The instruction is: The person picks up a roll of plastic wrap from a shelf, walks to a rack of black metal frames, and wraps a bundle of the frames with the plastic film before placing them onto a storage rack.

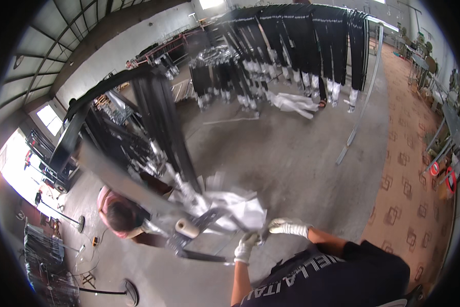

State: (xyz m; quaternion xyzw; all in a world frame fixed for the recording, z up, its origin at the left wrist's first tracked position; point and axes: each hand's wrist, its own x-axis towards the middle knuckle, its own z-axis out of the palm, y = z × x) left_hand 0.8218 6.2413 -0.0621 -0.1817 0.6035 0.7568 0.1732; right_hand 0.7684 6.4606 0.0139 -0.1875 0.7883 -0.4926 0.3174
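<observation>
My left hand (246, 247), in a white knit glove, is closed at the near end of a dark metal frame (209, 220); what its fingers hold is too blurred to make out. Just right of it my right hand (289, 226), gloved too, reaches leftward with its fingers stretched out. Beyond both hands lie white sheets (242, 207), smeared by motion. A pale roll with a hollow core (187, 228) sits on the metal frame. Long black pieces (163, 123) with clear wrapping hang from a rack bar at the left.
Across the rack, a person in pink (118, 212) bends down. A long rack of hanging black pieces (301, 46) stands at the back, with white sheets (294, 104) below it. Floor fans (130, 292) and cords lie at the lower left. A patterned brown walkway (401, 169) runs along the right.
</observation>
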